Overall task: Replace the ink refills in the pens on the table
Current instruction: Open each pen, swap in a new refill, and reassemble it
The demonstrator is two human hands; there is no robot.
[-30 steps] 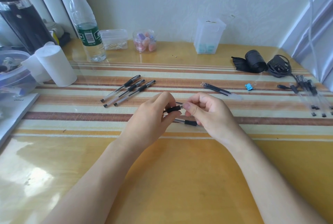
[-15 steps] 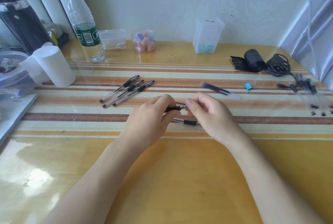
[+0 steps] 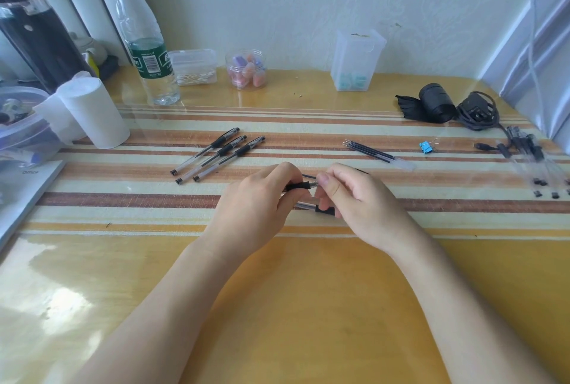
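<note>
At centre frame I see my left hand (image 3: 256,207) closed around a pen (image 3: 297,186) by its black grip, while my right hand (image 3: 357,201) pinches the pen's metal tip end between thumb and forefinger. A second pen (image 3: 320,208) lies on the desk (image 3: 308,306) just beneath both hands. Three more pens (image 3: 220,153) rest left of centre, and loose refills (image 3: 373,152) right of centre. At the left edge a booklet (image 3: 27,186) reads "Office"; the bottle (image 3: 145,41) label, upper left, is too small to read.
</note>
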